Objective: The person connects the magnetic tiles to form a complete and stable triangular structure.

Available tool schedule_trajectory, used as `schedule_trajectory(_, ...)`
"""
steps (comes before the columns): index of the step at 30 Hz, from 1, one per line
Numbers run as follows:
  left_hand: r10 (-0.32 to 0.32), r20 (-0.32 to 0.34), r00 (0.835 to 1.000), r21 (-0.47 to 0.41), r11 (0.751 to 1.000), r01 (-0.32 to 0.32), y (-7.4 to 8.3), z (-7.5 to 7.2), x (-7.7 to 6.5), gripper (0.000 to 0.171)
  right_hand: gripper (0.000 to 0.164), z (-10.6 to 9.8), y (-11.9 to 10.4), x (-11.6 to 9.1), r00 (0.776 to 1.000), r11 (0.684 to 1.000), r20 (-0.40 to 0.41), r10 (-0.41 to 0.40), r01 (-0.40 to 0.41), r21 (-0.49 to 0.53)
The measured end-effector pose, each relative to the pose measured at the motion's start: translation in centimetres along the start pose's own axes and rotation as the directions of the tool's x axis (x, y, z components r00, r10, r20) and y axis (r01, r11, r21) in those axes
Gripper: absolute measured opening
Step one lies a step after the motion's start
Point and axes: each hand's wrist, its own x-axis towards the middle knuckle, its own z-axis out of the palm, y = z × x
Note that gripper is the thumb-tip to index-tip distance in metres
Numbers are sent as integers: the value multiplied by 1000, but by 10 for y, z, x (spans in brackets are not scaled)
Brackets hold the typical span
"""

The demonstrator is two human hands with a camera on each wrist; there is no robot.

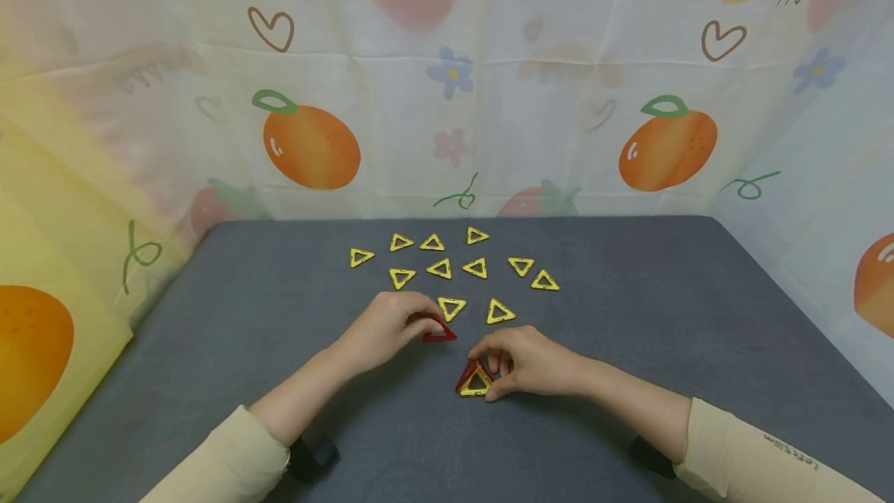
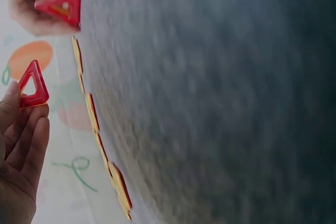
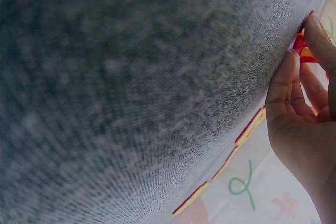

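Observation:
My left hand [image 1: 391,328] pinches a red triangular magnetic tile [image 1: 440,338] with an open centre, just above the table. In the left wrist view that red tile [image 2: 38,99] stands between thumb and fingers. My right hand [image 1: 534,362] grips a small pyramid of triangular tiles [image 1: 475,393] by its right side, with a yellow face toward me and a red one at its left. Fingers partly cover the pyramid [image 3: 299,43] in the right wrist view. Between the red tile and the pyramid there is a gap.
Several yellow triangular tiles [image 1: 500,318] lie scattered flat beyond my hands on the dark grey table [image 1: 209,332]. One yellow tile [image 1: 452,301] lies right by my left fingertips. A fruit-printed cloth [image 1: 447,177] hangs behind the table.

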Motion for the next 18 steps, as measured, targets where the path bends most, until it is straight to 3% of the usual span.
schedule_trajectory(12, 13, 111, 994, -158, 987, 5, 23, 12, -3, 9, 44, 0, 1, 0, 1000, 1000, -4, 2, -2, 16)
schedule_trajectory(18, 25, 134, 991, -207, 978, 4, 31, 17, -4, 9, 44, 0, 1, 0, 1000, 1000, -3, -7, 7, 5)
